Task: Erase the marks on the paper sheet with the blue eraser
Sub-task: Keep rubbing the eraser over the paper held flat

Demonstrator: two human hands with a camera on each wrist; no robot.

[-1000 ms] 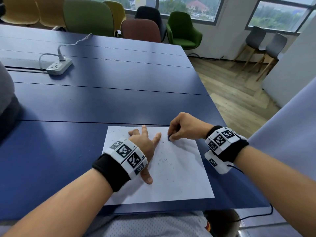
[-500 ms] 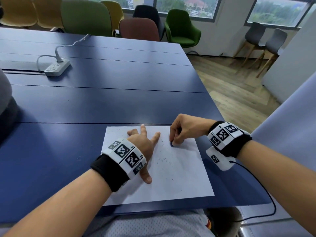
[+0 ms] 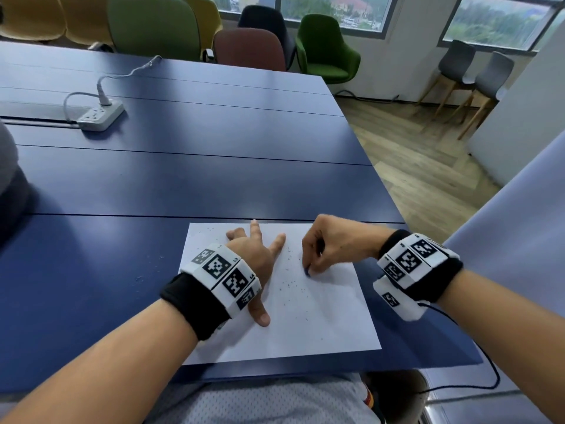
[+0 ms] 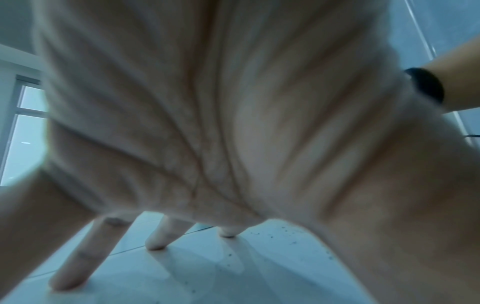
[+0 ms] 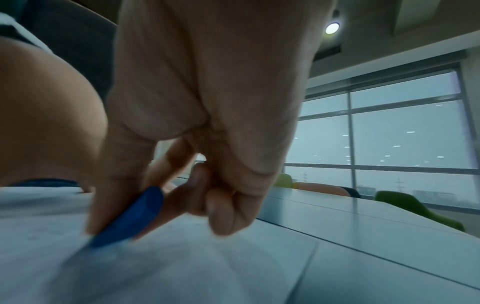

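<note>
Fingers (image 5: 114, 181) of our right hand (image 3: 333, 243) are curled and pinch the blue eraser (image 5: 130, 216), thumb on one flat face and the index finger on the other, with its lower tip pressed onto the paper sheet (image 3: 308, 316). In the head view only a sliver of the blue eraser (image 3: 307, 272) shows under those fingertips, toward the far right part of the sheet. The other fingers of that hand are folded into the palm, and the little finger's knuckle hangs just above the sheet.

Our left hand (image 3: 260, 255) lies flat on the sheet to the left of the eraser, fingers (image 4: 78, 257) spread and straight, their tips pressing the paper down; the thumb points back toward us. The left wrist view shows three fingertips planted on the white surface with dark crumbs scattered just beside them.

Between the two hands and a little nearer to us, small dark specks (image 3: 290, 284) dot the sheet; we cannot tell which are marks and which are eraser crumbs. A few more lie beyond the left fingertips near the far left corner.

The sheet rests on the blue table (image 3: 183, 179), close to its near edge. Well beyond our fingers, far to the left, a white power strip (image 3: 99, 116) sits on the table with its cable (image 3: 128, 71) curling away.
</note>
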